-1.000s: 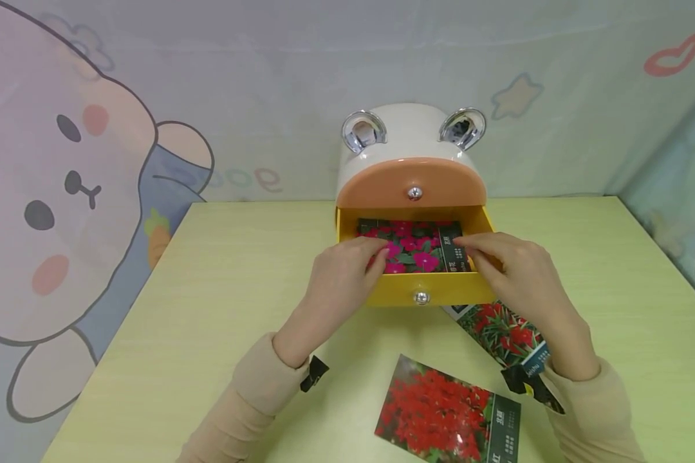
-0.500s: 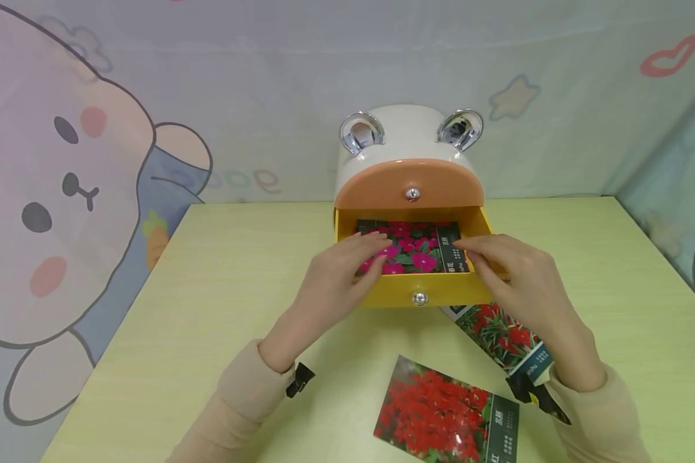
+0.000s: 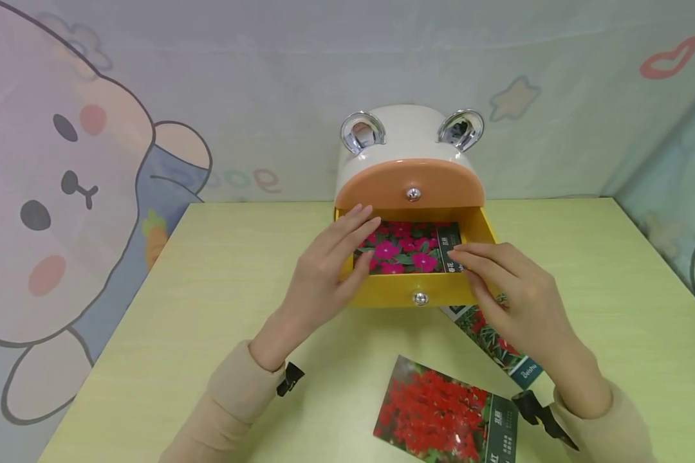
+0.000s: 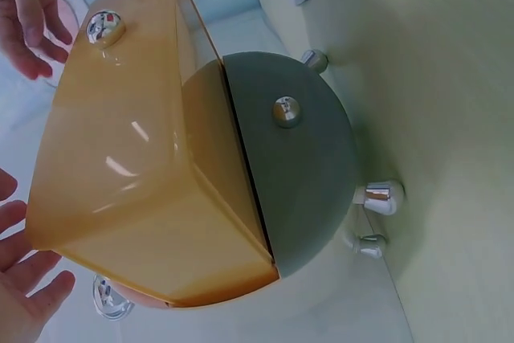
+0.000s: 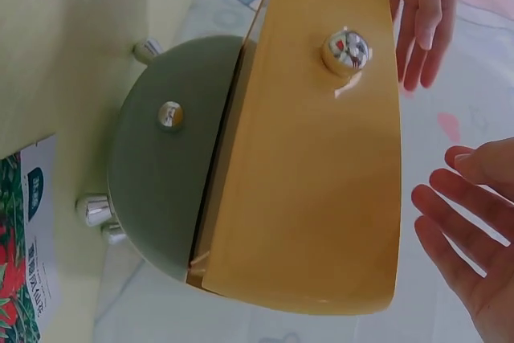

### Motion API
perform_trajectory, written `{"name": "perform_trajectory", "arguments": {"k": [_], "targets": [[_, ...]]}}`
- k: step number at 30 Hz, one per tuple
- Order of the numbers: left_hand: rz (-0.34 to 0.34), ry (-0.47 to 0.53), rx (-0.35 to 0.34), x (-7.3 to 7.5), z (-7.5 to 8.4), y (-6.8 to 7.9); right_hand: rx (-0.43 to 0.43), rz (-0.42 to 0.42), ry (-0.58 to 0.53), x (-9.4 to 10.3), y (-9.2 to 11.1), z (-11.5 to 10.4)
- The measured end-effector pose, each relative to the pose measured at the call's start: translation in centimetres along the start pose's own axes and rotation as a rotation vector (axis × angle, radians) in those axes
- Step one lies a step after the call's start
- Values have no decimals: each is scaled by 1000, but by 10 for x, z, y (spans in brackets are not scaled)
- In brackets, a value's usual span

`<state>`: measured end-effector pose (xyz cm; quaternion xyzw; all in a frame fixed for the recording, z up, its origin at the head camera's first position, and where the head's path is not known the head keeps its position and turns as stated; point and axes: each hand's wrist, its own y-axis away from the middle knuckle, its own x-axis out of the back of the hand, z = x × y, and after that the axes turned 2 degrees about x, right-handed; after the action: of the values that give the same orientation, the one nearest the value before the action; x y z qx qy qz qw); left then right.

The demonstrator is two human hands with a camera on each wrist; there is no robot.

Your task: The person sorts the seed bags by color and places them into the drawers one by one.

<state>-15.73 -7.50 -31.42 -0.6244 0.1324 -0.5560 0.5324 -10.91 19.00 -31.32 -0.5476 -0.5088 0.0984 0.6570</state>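
Observation:
A yellow drawer (image 3: 382, 292) is pulled out of a white animal-shaped cabinet (image 3: 411, 132) with silver ears. Inside it lies a packet printed with pink flowers (image 3: 408, 251), face up. My left hand (image 3: 324, 267) hovers at the drawer's left side, fingers extended and spread, holding nothing. At the front right corner, my right hand (image 3: 521, 299) has its fingertips over the packet's dark printed end, fingers loosely bent and apart from the thumb. Both wrist views show relaxed fingers beside the drawer front with its silver knob (image 5: 347, 51).
On the table, a packet with red flowers (image 3: 434, 411) lies in front of the cabinet. Another red-flower packet (image 3: 495, 341) lies partly under the drawer and right hand. Above the drawer is an orange front (image 3: 376, 186); below it, a green one (image 4: 297, 174).
My left hand has drawn back left from the packet and spread its fingers. My right hand has shifted slightly down toward the drawer's front corner. The pink-flower packet stays in the drawer.

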Motion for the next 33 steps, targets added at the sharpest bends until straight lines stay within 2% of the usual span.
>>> {"name": "perform_trajectory", "arguments": {"k": [7, 18, 27, 33], "targets": [[52, 41, 20, 2, -10, -2, 74, 31, 19, -5, 5, -14], [83, 84, 145, -1, -32, -4, 136, -30, 17, -20, 18, -25], [75, 172, 257, -13, -55, -4, 77, -189, 65, -27, 28, -25], [45, 260, 328, -19, -65, -10, 56, -245, 70, -31, 31, -24]]}}
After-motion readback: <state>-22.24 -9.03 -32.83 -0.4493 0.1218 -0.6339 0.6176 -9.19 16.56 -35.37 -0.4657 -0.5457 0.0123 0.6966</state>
